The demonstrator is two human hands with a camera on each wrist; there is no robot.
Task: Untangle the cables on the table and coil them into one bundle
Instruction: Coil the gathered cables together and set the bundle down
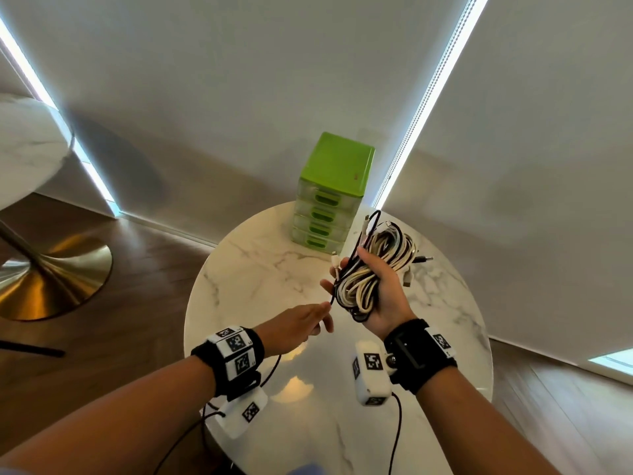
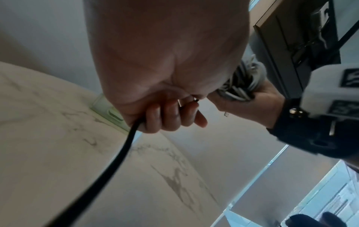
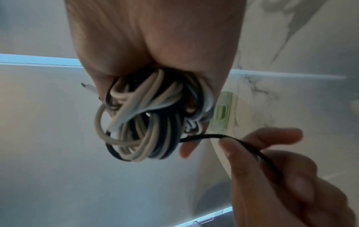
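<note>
White marble round table (image 1: 260,269) carries a green drawer unit (image 1: 329,197) at its far edge. Above the table's right half, the right hand (image 1: 380,296) is closed around a coiled bundle of cream and black cables (image 1: 373,269), held clear of the surface, with several plug ends protruding. One black cable (image 3: 205,136) runs from the bundle leftward to the left hand (image 1: 301,323), which pinches it between thumb and fingertips (image 3: 229,147). Both wrists wear black straps with marker blocks.
</note>
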